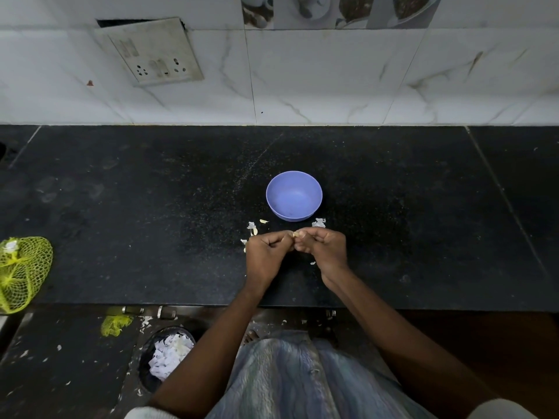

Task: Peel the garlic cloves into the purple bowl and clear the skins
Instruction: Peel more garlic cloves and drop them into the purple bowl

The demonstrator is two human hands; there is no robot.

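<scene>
The purple bowl (294, 195) stands on the black counter (151, 207), and its inside looks empty. Just in front of it my left hand (266, 252) and my right hand (325, 249) meet, both pinching one small garlic clove (297, 234) between the fingertips. Most of the clove is hidden by my fingers. Pale garlic skins (253, 227) lie on the counter left of my hands, and a white scrap of skin (319, 222) lies to the right of the bowl's base.
A yellow-green net bag (21, 272) lies at the counter's left edge. On the floor below, a dark bin (166, 356) holds white skins, with a net scrap (116, 325) and bits scattered around. The tiled wall carries a socket plate (154, 52).
</scene>
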